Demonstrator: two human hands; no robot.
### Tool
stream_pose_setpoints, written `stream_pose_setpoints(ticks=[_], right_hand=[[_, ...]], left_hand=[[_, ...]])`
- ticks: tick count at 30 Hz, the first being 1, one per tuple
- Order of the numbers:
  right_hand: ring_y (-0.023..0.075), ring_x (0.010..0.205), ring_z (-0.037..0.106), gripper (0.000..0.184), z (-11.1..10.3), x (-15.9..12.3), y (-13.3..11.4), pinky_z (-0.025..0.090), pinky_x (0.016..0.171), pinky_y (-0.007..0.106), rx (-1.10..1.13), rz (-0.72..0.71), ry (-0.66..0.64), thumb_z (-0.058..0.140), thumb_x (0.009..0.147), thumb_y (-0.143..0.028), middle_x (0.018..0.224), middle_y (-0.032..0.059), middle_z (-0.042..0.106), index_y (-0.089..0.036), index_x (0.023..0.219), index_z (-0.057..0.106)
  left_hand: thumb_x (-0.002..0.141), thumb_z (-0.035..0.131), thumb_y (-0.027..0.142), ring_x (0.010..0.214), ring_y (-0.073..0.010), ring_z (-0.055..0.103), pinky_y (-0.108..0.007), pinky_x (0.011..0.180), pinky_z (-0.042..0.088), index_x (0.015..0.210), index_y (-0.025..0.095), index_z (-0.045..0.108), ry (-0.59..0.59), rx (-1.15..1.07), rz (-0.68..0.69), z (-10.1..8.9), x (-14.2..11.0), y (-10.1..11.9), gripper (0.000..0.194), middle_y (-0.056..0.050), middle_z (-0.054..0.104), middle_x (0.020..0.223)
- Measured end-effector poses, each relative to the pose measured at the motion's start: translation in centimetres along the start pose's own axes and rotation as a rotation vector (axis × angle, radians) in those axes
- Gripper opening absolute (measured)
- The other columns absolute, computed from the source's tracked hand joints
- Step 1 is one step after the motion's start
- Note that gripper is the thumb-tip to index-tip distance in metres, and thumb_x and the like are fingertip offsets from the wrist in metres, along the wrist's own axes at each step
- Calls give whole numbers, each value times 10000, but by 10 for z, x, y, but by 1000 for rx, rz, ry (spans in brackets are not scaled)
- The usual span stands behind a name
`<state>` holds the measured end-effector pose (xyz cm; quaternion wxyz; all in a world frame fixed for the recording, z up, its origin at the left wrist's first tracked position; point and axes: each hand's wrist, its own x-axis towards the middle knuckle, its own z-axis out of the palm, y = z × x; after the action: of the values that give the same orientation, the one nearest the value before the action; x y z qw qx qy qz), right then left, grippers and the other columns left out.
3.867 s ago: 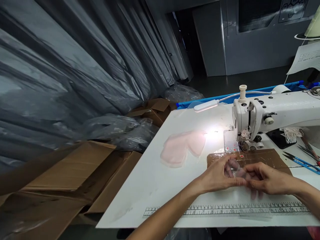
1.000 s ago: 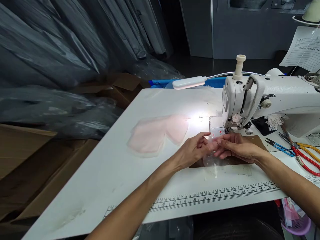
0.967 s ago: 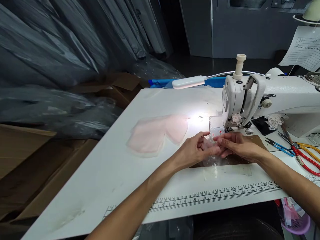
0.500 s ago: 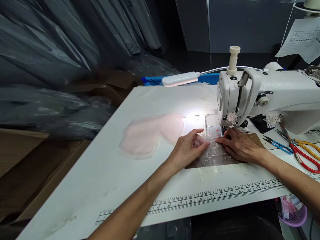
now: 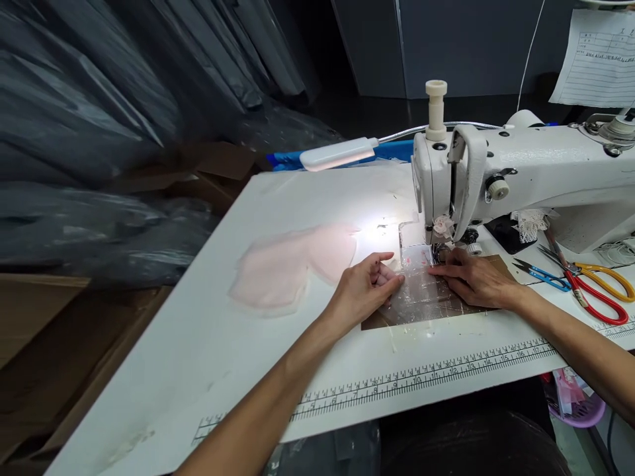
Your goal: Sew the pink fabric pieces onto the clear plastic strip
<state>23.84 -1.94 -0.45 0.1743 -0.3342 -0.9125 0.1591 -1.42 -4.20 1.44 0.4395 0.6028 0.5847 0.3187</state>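
A small piece of sheer, whitish fabric [image 5: 421, 285] lies at the needle of the white sewing machine [image 5: 526, 158], over a brown board [image 5: 446, 309]. My left hand [image 5: 364, 285] holds its left edge, thumb and curled fingers together, index finger stretched out. Close to the presser foot [image 5: 437, 251], my right hand [image 5: 473, 279] keeps the fabric down with its fingertips, the index pointing left. The fabric's far edge and what lies under the right fingers are hard to make out. Pale pink sheer cut pieces [image 5: 270, 271] rest on the white table [image 5: 198, 370] to the left.
Blue thread snips [image 5: 543, 276] and red-and-yellow-handled scissors [image 5: 595, 291] lie on the right. A lamp [image 5: 340, 155] lights the needle area. A printed ruler [image 5: 397, 387] runs along the front edge. Cardboard boxes [image 5: 40, 317] stand left; a purple basket [image 5: 580, 410] is below right.
Both hands have brought the fabric down from mid-air to the machine bed at the presser foot. The right hand has flattened onto it. The view has shifted slightly.
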Motion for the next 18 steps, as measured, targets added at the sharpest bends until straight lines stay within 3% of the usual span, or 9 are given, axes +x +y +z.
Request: stream_pose_setpoints(ticks=[8, 18], right_hand=[[227, 925, 557, 377, 6, -3, -3, 550, 819, 403, -33, -43, 73, 403, 1005, -257, 1039, 142, 563, -175, 1292, 634], [215, 917, 542, 373, 7, -7, -3, 546, 831, 404, -9, -46, 93, 387, 1015, -273, 1012, 126, 551, -207, 1275, 646]], left_hand=[[667, 749, 429, 495, -112, 581, -267, 492, 506, 1182, 140, 561, -29, -36, -39, -1, 2, 1, 619, 34, 644, 724], [717, 712, 384, 534, -118, 589, -269, 505, 515, 1185, 160, 574, -23, 15, -3, 0, 0, 1, 536, 20, 652, 744]])
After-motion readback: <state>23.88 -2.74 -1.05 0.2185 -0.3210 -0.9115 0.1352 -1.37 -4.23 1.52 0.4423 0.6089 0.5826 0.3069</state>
